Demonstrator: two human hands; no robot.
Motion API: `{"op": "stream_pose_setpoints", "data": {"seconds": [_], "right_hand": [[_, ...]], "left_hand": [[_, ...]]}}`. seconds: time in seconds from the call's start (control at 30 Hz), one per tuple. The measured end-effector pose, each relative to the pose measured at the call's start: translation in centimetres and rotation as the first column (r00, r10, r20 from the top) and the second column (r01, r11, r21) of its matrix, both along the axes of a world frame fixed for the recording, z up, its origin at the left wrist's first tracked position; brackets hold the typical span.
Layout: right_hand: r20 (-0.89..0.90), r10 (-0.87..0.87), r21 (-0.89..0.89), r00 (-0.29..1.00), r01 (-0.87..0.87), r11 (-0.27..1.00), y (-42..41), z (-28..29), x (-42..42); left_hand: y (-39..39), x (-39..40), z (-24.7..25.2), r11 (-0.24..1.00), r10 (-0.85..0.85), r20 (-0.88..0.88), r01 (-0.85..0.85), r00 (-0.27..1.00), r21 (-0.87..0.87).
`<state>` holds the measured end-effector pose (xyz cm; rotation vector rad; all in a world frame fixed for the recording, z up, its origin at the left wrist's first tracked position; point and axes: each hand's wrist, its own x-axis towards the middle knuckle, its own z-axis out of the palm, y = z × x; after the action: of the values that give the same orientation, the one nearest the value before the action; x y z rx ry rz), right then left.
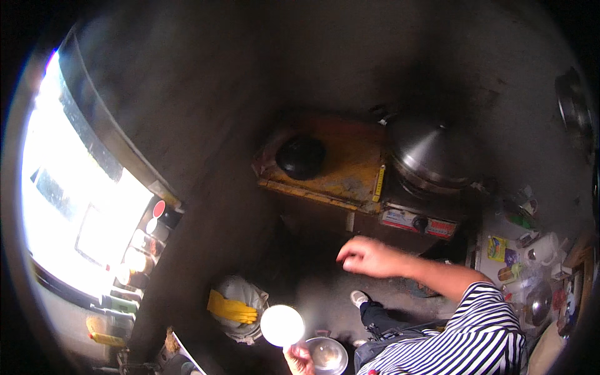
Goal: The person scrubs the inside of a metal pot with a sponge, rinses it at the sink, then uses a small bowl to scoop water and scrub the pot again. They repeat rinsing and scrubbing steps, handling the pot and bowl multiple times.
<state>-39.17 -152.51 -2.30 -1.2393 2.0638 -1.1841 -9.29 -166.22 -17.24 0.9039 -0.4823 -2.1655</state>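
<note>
My left hand holds a round white dish by its edge. The dish is so bright that its surface detail is lost. Below and beside that hand is a metal pan, partly covered by the hand. My right hand reaches out from a striped sleeve, its fingers loosely curled and apart, with nothing seen in them. It hangs in front of a cooker whose front panel carries a dark knob. A large steel pot with a conical lid stands on the cooker.
A dark round vessel sits on a worn yellow board beside the cooker. Yellow rubber gloves lie over a pale bucket. Jars line the bright window sill. Packets and bottles crowd a counter at right.
</note>
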Motion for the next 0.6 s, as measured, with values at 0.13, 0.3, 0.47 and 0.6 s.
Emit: {"op": "stream_pose_setpoints", "data": {"seconds": [0.13,0.3,0.47,0.6], "right_hand": [[-0.442,-0.473,-0.154,0.762,0.455,0.877,6.2,7.3,-9.4],[-0.799,-0.524,-0.053,0.294,0.834,0.550,13.2,11.5,-20.0],[-0.839,-0.483,0.032,0.251,0.908,0.417,15.5,10.1,-26.7],[-0.758,-0.537,0.134,0.370,0.894,0.427,15.1,10.3,-29.1]], "left_hand": [[0.2,-0.8,2.1,0.999,-0.045,-0.004,0.045,0.999,-0.004],[-0.2,-3.0,4.3,0.999,-0.051,-0.002,0.051,0.999,-0.019],[-1.4,-7.7,6.6,1.000,-0.017,-0.115,0.016,0.993,-0.008],[-2.7,-10.6,6.5,0.998,0.066,-0.105,-0.066,0.992,0.012]]}}
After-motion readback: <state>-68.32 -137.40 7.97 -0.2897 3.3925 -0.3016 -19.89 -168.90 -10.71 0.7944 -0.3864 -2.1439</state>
